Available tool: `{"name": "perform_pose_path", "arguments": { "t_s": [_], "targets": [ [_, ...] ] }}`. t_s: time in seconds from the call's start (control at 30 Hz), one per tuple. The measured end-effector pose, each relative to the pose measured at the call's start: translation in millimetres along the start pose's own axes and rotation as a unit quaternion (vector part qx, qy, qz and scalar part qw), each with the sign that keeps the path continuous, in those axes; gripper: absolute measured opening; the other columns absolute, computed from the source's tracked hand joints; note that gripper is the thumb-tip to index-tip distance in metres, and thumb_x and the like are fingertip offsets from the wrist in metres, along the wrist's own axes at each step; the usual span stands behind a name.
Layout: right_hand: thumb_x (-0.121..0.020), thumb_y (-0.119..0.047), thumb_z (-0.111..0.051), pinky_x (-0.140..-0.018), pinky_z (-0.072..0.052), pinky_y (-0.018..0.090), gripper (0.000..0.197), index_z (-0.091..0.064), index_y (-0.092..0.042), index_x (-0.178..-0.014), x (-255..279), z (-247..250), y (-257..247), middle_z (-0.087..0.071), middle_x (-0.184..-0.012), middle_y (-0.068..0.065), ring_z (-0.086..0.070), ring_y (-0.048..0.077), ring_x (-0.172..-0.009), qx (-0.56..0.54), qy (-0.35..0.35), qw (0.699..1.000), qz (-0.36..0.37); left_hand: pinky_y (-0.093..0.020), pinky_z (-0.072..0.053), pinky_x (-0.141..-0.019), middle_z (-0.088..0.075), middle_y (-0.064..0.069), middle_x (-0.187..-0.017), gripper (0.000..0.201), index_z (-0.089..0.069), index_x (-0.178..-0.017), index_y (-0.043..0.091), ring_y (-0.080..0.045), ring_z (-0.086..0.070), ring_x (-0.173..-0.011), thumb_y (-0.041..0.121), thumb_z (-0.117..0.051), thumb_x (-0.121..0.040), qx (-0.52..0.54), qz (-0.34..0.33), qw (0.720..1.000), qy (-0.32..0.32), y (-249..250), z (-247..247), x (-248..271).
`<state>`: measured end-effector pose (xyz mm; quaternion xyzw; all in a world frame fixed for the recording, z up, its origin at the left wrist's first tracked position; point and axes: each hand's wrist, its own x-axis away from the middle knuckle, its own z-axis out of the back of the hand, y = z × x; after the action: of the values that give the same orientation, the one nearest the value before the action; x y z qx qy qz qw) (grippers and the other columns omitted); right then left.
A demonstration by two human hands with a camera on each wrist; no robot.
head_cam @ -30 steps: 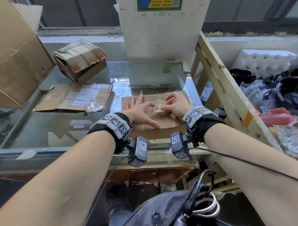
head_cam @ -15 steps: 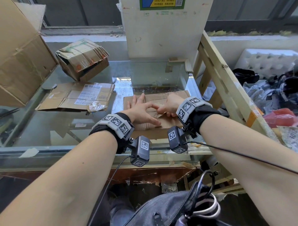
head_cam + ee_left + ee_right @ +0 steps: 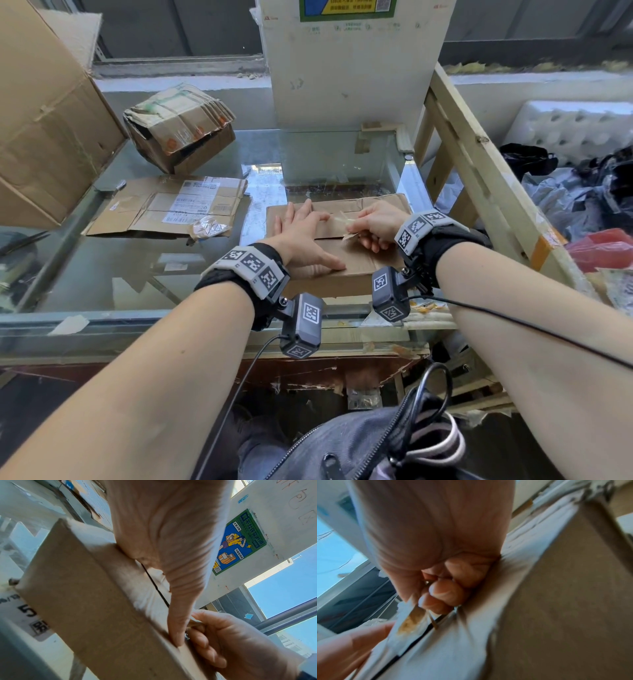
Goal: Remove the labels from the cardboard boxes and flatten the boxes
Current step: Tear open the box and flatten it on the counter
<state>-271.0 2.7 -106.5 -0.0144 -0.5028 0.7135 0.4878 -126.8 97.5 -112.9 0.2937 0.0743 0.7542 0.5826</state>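
Observation:
A brown cardboard box lies on the glass table in front of me. My left hand presses flat on its top with the fingers spread. My right hand pinches a strip of clear tape that lifts off the box along the flap seam. The right wrist view shows curled fingers holding the tape, part white and part brown, above the seam. From the left wrist, my left thumb rests on the box right beside the right hand.
A flattened box with white labels lies to the left, with a crumpled tape ball on it. Behind it stands a crushed box. A large carton fills the far left. A wooden frame runs along the right.
My right hand drew back toward me and then moved right again, pulling the tape strip further off the box. The left hand stayed pressed on the box top.

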Motion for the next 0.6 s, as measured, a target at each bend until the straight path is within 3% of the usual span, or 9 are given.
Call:
{"name": "perform_pose_path", "arguments": {
  "t_s": [0.17, 0.6],
  "targets": [
    [-0.092, -0.012, -0.059, -0.029, -0.03, 0.016, 0.019, -0.062, -0.006, -0.074, 0.3, 2.3, 4.3, -0.049, -0.039, 0.0, -0.041, 0.01, -0.028, -0.054, -0.003, 0.999, 0.004, -0.045, 0.013, -0.116, 0.011, 0.001, -0.162, 0.101, -0.025, -0.151, 0.031, -0.024, 0.021, -0.146, 0.051, -0.08, -0.069, -0.003, -0.004, 1.0, -0.002, -1.1, 0.2, 0.5],
    [-0.09, -0.01, -0.059, -0.03, -0.028, 0.017, 0.026, -0.056, -0.01, -0.064, 1.9, 0.5, 9.7, -0.048, -0.042, 0.002, -0.038, 0.012, -0.03, -0.114, 0.031, 0.993, 0.022, -0.045, 0.014, -0.117, 0.012, 0.0, -0.162, 0.099, -0.024, -0.15, 0.034, -0.025, 0.021, -0.146, 0.054, -0.079, -0.069, -0.007, -0.008, 1.0, 0.005, -2.1, -2.6, -0.7]
  ]
}}
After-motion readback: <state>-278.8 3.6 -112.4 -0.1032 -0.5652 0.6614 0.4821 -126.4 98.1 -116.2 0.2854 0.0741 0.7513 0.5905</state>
